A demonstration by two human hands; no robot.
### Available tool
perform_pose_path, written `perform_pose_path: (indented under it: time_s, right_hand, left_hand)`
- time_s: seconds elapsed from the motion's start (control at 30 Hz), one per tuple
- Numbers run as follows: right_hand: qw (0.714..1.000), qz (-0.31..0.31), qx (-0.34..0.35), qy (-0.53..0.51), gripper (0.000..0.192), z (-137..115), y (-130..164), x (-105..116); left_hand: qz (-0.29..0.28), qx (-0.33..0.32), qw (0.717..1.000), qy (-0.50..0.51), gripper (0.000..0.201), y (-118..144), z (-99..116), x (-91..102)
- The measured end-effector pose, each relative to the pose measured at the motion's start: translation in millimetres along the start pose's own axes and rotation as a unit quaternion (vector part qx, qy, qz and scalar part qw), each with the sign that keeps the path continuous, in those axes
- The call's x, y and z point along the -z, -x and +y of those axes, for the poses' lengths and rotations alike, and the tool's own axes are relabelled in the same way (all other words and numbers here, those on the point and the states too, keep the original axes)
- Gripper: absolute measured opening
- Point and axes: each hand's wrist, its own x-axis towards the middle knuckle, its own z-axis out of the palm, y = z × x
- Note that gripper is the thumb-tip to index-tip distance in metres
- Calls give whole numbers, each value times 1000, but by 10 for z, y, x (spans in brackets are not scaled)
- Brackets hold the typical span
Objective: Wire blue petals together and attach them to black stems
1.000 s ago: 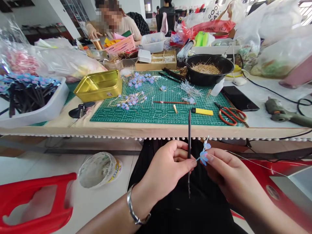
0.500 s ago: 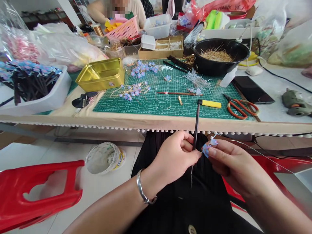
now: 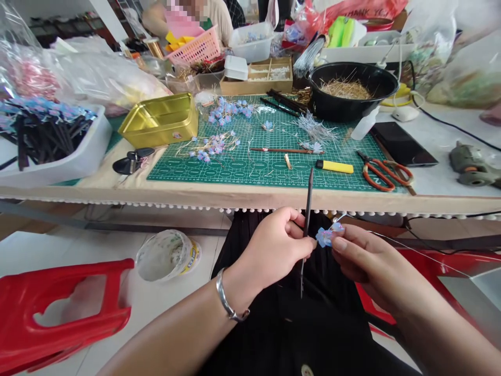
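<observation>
My left hand [image 3: 276, 248] is closed round a dark hair stick [image 3: 308, 209], held near-upright above my lap. To its right, the fingertips of my right hand [image 3: 362, 256] pinch a small cluster of blue and pink flowers [image 3: 324, 237]. The flowers hang close to the fingertips of my left hand; whether they touch the stick I cannot tell. A fine wire or thread [image 3: 410, 248] runs from near my right hand off toward the right. On the green cutting mat [image 3: 270, 177] ahead lie more blue flower sprays [image 3: 213, 146] and a single flower [image 3: 267, 125].
A yellow craft knife or lighter [image 3: 336, 166], orange-handled scissors [image 3: 385, 172] and a phone [image 3: 405, 143] lie at the right. A gold tin [image 3: 158, 122], a black bowl [image 3: 352, 109] and a white tray [image 3: 94, 141] of flowered sticks surround the mat. Another person [image 3: 221, 21] sits opposite.
Both hands have shifted slightly left, bringing the stick and the flowers along. The flower cluster has turned, so its blossoms show more openly.
</observation>
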Motion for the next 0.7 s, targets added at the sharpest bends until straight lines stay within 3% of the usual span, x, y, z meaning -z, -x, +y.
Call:
perform_pose_path:
  time_s: [0.23, 0.37, 0.47, 0.7]
  right_hand:
    - [1000, 10, -19, -17, 33, -11, -12, 45]
    - [999, 13, -14, -47, 28, -66, 11, 100]
    - [997, -37, -41, -48, 26, -124, 76, 96]
    - [986, -125, -105, 14, 22, -198, 116, -71]
  left_hand:
    - [-23, 3, 998, 63, 24, 26, -18, 0]
    - [-33, 60, 972, 225, 26, 32, 22, 78]
    - [-21, 74, 951, 298, 20, 15, 24, 126]
    - [-15, 83, 937, 339, 15, 50, -10, 96]
